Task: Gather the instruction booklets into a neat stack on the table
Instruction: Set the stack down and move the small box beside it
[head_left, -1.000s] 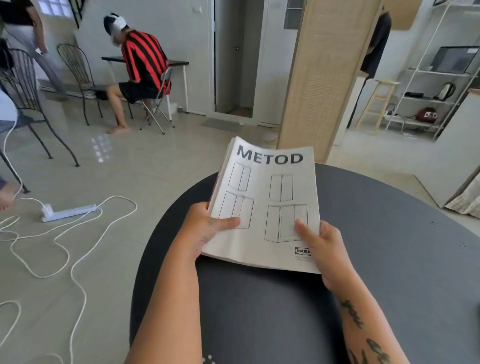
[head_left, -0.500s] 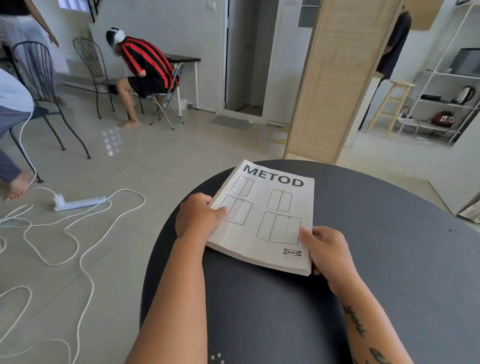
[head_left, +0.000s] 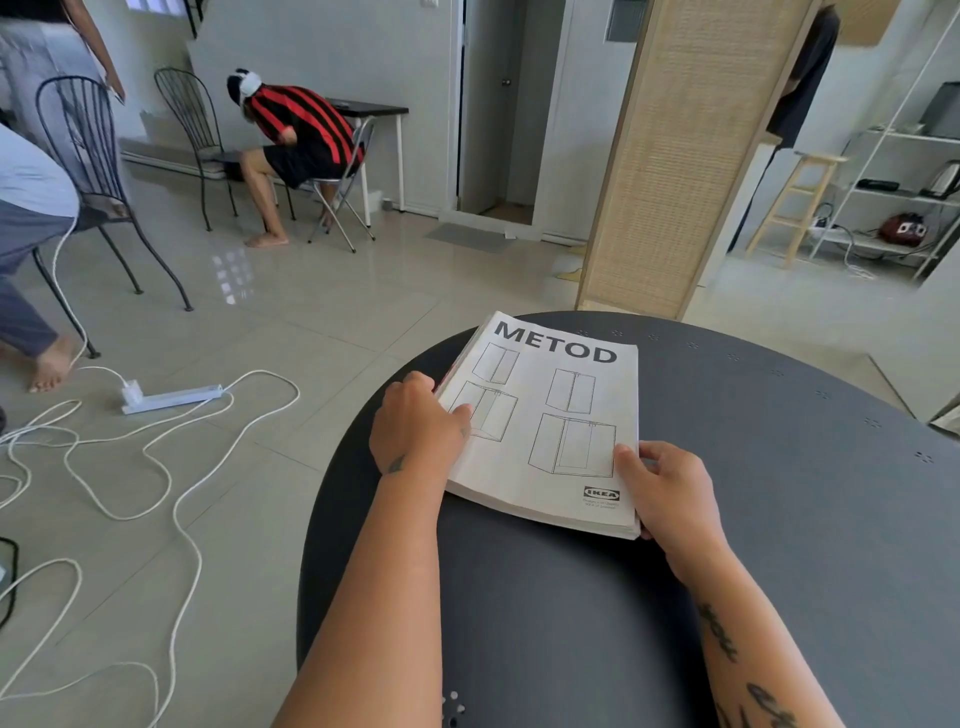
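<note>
On the round dark grey table (head_left: 779, 519), near its far-left edge, lies the stack of white paper instruction booklets with "METOD" printed on the top cover (head_left: 550, 415); flat, the near edge looks fairly flush, a red-edged booklet peeks out at the far-left side; judged light, floppy singly but fairly firm as a stack, covers likely slick so layers can slide; best held at the two long side edges, squeezing inward; long axis runs away from the person, tilted slightly left, title end pointing far; left hand (head_left: 415, 431) curled against the left edge, thumb on the cover, not clenched; right hand (head_left: 670, 493) pinches the near-right corner, thumb on top, fingers curled at the right edge.
</note>
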